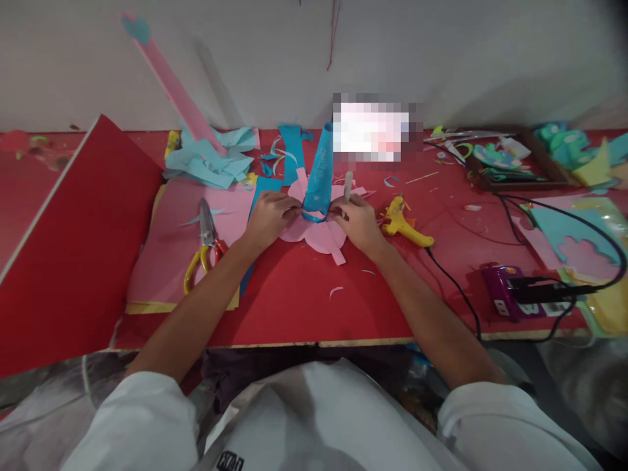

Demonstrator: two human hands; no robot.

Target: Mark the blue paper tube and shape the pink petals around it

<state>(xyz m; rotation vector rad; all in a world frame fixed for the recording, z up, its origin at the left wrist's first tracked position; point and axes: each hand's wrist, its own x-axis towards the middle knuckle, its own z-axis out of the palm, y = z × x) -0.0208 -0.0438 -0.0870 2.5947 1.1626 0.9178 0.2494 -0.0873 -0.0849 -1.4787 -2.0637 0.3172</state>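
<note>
A blue paper cone (318,173) stands upright on a round pink paper piece (318,235) with cut tabs, in the middle of the red table (294,307). My left hand (269,217) is closed, its fingers pinching the cone's lower left edge. My right hand (357,222) is closed at the cone's lower right edge and also holds a thin pale stick (348,185) that points up between its fingers.
Scissors with yellow and red handles (206,245) lie on pink sheets at left. A yellow glue gun (403,222) lies right of my hand, its black cord running to a purple power strip (513,291). Paper scraps crowd the back and right; a red board (73,248) leans at left.
</note>
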